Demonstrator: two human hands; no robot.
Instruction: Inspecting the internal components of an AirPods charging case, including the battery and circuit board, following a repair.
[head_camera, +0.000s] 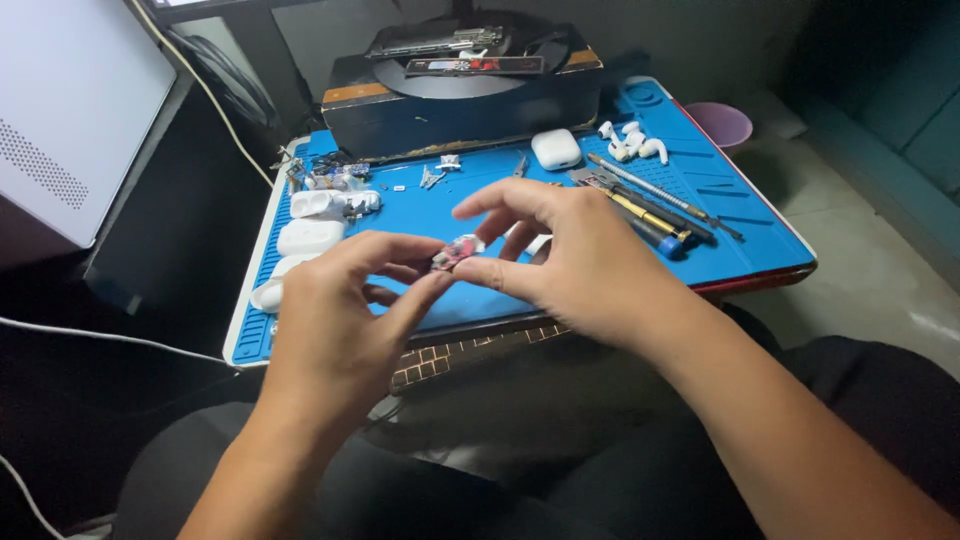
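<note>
2 hands (330, 320) (570, 260), 1 blue mat (740, 250), 1 closed earbud case (556, 148), 3 loose earbuds (630, 140), 1 purple bowl (722, 122).

Pretty dim room overall, light falls from above onto the blue mat (600, 235) so it pops; corners go murky, hands slightly soft, mild wide-angle stretch at edges.

A dim room: grey floor (880, 250) at three o'clock, a white cabinet (70, 110) at ten, a dark wall (700, 40) at twelve.

A white earbud case (556, 148) and loose earbuds (630, 141) (beside screwdrivers (650, 205)) lie on the blue mat (740, 230).
</note>
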